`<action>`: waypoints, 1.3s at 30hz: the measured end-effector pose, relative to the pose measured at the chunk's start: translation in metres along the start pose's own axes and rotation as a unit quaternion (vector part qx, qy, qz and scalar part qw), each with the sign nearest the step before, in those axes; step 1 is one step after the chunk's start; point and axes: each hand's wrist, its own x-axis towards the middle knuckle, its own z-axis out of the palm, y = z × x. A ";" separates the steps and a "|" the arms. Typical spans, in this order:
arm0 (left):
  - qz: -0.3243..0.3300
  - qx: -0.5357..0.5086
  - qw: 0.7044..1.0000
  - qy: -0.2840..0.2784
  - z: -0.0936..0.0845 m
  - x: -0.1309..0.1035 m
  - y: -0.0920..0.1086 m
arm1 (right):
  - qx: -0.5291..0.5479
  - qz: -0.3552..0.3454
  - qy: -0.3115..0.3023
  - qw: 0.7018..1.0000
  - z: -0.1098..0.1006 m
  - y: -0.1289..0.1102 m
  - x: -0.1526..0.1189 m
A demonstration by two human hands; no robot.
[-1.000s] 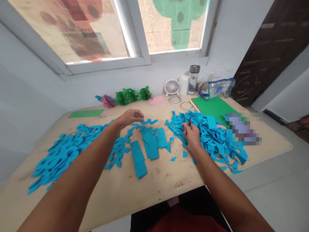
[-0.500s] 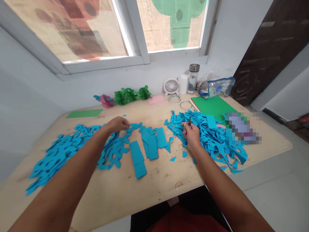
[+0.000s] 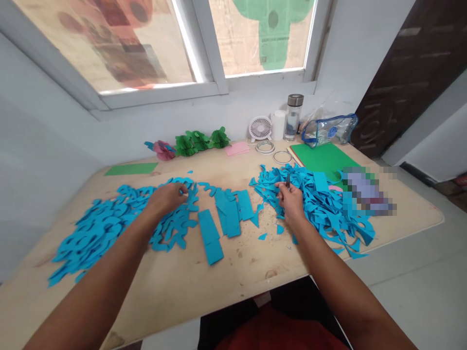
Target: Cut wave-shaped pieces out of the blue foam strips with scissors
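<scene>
My left hand (image 3: 170, 198) is over the right part of a spread heap of curved blue paper cut-outs (image 3: 98, 228). Its fingers are curled together at the cut-outs, and whatever they hold is hidden. My right hand (image 3: 291, 200) is closed around slim dark scissors (image 3: 288, 181), pointing up, beside a pile of blue paper scraps (image 3: 317, 204). Between the hands lie folded blue paper strips (image 3: 210, 238) and more overlapping strips (image 3: 229, 214).
Along the back stand green paper flowers (image 3: 197, 143), a pink paper flower (image 3: 164, 150), a white fan (image 3: 260, 128) and a glass bottle (image 3: 293, 119). A clear pouch (image 3: 330, 130) stands behind green sheets (image 3: 324, 158). Rolls of tape (image 3: 265, 147) lie near pink paper (image 3: 237, 148).
My left hand has moved left and slightly down from the loose cut-outs beside the strips, onto the heap. My right hand stays by the scraps with the scissors. The view has shifted slightly.
</scene>
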 end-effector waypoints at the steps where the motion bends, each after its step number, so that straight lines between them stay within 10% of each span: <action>1: 0.002 0.009 1.000 0.001 -0.001 -0.007 -0.004 | 0.001 0.000 0.000 1.000 0.000 0.000 0.000; 8: -0.097 0.013 0.995 -0.031 0.009 -0.065 -0.035 | 0.000 0.003 0.000 1.000 0.001 0.001 0.000; 10: -0.099 0.122 0.985 0.069 0.013 -0.076 -0.030 | -0.002 0.002 0.001 1.000 0.001 0.002 0.000; 12: -0.018 0.170 0.977 0.125 0.015 -0.080 -0.017 | -0.002 0.000 0.002 1.000 0.001 0.003 0.001; 16: 0.120 0.179 0.975 0.050 0.017 -0.070 0.016 | -0.002 -0.005 0.002 1.000 0.000 0.004 0.001; 30: 0.180 0.225 0.957 0.021 0.029 -0.059 0.031 | 0.007 0.002 -0.004 1.000 -0.001 0.003 0.000; 39: -0.129 -0.061 0.967 0.211 0.040 -0.099 -0.009 | 0.005 -0.003 -0.006 1.000 -0.001 0.000 -0.002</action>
